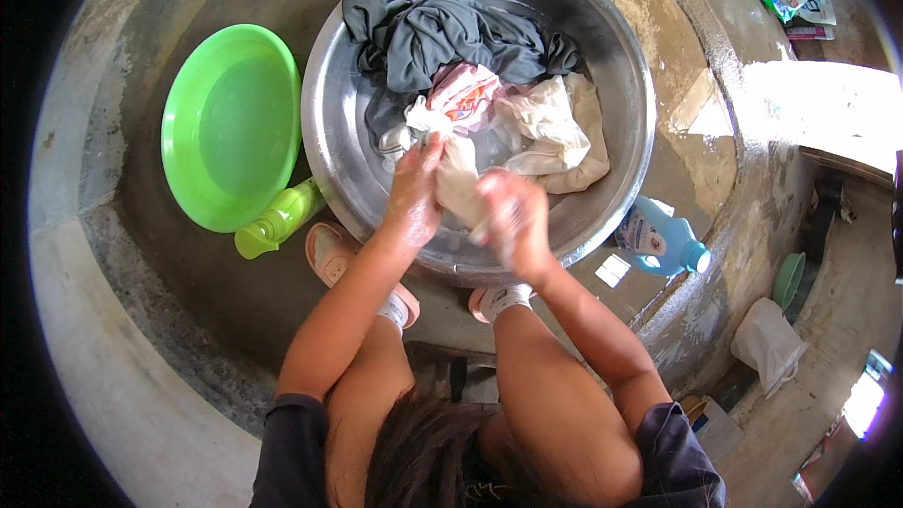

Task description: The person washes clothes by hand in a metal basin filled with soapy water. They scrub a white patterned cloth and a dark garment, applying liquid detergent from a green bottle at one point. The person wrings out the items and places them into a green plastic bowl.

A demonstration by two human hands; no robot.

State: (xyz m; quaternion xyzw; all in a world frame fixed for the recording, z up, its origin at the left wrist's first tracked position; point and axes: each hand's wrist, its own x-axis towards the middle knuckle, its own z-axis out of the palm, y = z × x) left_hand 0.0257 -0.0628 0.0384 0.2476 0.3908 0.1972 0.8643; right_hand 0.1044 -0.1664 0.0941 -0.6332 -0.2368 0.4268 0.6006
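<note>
A large round metal basin (631, 113) sits on the floor before me, with wet laundry in it. My left hand (417, 187) grips a bunched white cloth (458, 180) over the basin's near half. Close by on the right, my right hand (513, 215) is blurred at the cloth's lower end, its fingers curled; its hold is not clear. Just beyond my hands lies a pink cloth (469, 92) with an orange print. Dark grey cloth (451, 35) lies along the far side, and cream cloth (557, 130) is heaped on the right.
Left of the basin stands a green plastic basin (243, 127) with cloudy liquid, beside a lime-green bottle (282, 215). A light blue plastic jug (659, 236) lies at the right, near a raised concrete edge (677, 289). My feet in pink slippers (330, 254) are close to the metal basin.
</note>
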